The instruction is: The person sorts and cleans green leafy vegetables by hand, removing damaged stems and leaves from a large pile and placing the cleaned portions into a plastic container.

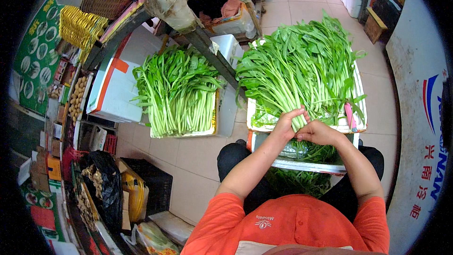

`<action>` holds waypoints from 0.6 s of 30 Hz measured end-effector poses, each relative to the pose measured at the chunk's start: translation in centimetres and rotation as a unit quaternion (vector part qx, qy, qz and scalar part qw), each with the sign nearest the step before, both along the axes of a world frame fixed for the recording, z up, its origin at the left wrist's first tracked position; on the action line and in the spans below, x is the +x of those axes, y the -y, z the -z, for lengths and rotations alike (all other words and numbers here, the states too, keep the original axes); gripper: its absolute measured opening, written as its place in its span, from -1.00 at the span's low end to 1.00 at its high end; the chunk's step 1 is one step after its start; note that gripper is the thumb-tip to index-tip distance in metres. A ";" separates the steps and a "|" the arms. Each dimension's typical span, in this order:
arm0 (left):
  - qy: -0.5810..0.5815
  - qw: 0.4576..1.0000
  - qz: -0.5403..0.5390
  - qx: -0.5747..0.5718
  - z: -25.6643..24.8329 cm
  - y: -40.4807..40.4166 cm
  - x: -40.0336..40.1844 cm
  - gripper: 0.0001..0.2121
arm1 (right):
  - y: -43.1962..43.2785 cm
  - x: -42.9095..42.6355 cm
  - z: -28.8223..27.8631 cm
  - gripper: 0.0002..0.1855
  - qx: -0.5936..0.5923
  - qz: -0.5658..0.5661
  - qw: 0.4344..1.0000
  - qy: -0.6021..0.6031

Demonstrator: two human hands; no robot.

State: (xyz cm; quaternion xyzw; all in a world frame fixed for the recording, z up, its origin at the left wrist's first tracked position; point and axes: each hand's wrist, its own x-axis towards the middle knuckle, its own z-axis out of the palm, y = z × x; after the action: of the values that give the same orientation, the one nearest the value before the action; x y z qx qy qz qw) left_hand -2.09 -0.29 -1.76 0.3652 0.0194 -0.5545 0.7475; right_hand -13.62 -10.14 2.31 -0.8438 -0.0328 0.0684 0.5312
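A bunch of water spinach [285,90] is gripped near its cut stem ends by my left hand [291,123]. Right beside it, at the lowest stem ends, my right hand [315,132] has its fingers curled; whether it pinches a stem is hidden. Under the bunch, a heap of loose water spinach [318,56] fills a white foam box [252,122]. A pink-handled tool [349,116], perhaps a knife, rests at that box's near right corner. Below my hands a lower container [308,166] holds loose green leaves.
Neatly lined-up water spinach [184,102] lies in another foam tray on the left. A dark metal post [212,56] slants between the two heaps. Along the right stands a white freezer cabinet [410,113]. A black crate [152,180] sits on the tiled floor at lower left, near produce shelves.
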 end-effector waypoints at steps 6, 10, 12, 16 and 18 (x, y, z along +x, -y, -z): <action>0.013 0.999 0.028 -0.025 -0.7 -0.1 0.6 -0.75 | -0.3 -0.4 -2.0 -0.61 0.080 -0.056 0.987 -0.131; -0.011 0.999 0.015 -0.031 -0.9 -0.2 0.7 -0.75 | -2.3 -1.6 -3.4 -0.46 0.188 -0.088 0.967 -0.144; -0.025 0.999 0.016 -0.038 -1.2 0.1 0.5 -0.76 | -3.3 -3.0 -5.3 -0.46 0.034 -0.095 0.986 -0.136; -0.044 0.998 0.007 -0.040 -1.5 -1.1 1.6 -0.78 | -3.8 -7.6 -8.2 -0.55 -0.249 0.095 0.963 -0.050; -0.036 0.998 0.005 -0.045 -1.8 -1.8 2.1 -0.78 | -2.7 -11.1 -9.4 -0.58 -0.292 0.233 0.920 -0.122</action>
State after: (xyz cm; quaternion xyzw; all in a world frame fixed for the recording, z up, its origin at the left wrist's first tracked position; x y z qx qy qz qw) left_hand 0.01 1.50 0.00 0.3111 0.0198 -0.5715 0.7591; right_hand -24.76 -7.47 11.69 -0.9304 0.2507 0.0518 0.2622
